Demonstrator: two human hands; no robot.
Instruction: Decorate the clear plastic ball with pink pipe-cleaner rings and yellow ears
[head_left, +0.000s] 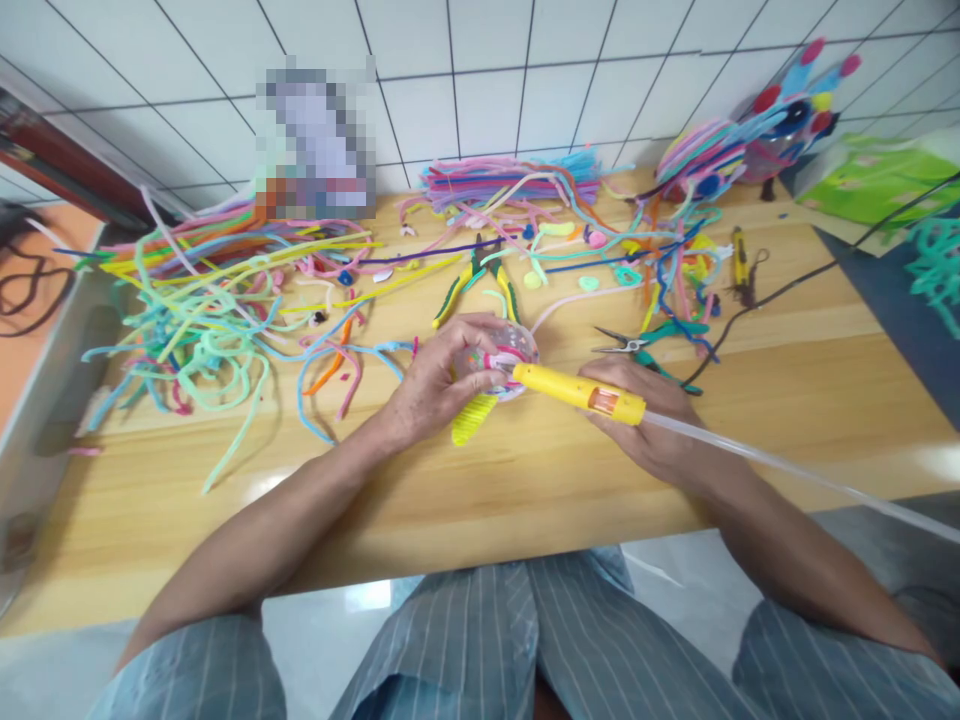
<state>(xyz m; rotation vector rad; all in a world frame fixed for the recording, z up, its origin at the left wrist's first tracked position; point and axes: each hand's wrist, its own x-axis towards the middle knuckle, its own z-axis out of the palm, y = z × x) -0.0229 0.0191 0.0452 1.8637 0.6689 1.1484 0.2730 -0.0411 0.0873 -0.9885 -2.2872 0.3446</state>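
Knees (480, 640) sit below the table (525, 490), where the left hand (435, 385) cups a clear ball (516, 348) and the right hand (645, 425) grips a glue gun (577, 390), tip at the ball's pink trim, so decorating looks partly done, with many pipe cleaners (225, 300) unused.

The table (525, 470) is varnished wood, smooth and glossy, and it mirrors the light. The pipe cleaners (225, 300) on it are fuzzy and matt. The dome (514, 348) in your left hand (431, 390) is clear, shiny plastic. The yellow tool (577, 390) in your right hand (652, 425) is smooth plastic, with a translucent stick (750, 455) at its rear. The pliers (634, 344) have bare metal tips and coated grips. The wall tiles (487, 110) are glossy. Your trousers (487, 640) are striped woven cloth.
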